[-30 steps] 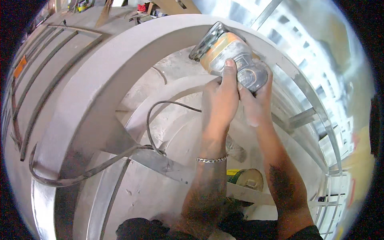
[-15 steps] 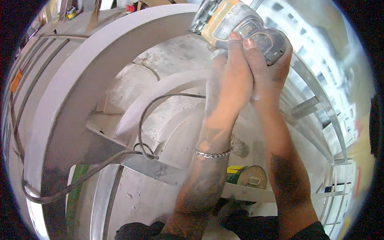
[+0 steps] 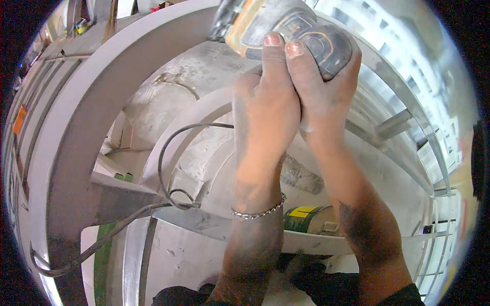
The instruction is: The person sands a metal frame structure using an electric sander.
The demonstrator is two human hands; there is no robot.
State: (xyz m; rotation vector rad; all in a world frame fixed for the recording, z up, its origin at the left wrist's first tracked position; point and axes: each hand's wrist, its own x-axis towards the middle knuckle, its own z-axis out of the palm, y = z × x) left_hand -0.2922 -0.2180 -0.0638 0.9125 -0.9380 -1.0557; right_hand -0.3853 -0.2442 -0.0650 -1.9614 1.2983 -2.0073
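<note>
Both my hands hold a dusty orange-and-grey power sander [image 3: 301, 25] up at the top of the view. My left hand [image 3: 270, 97] is closed round its grip, thumb laid up along the body. Pressed beside it, my right hand [image 3: 329, 89] wraps the rounded dark rear end, its thumb next to the other. The sander's front end is at the upper part of a large curved grey frame [image 3: 97, 92], blurred there. Its underside is out of sight, so contact with the frame cannot be made out. A chain bracelet circles my left wrist.
A dark cord [image 3: 166, 153] loops below my left hand and over the frame's crossbar [image 3: 196, 222]. A green can with a yellow label [image 3: 305, 219] lies between my forearms. Curved metal bars [image 3: 408, 86] rise on the right. An orange item [image 3: 20, 120] is at far left.
The sander and both hands have moved left in the view, staying gripped together. The view itself has shifted a little, and more of the can shows.
</note>
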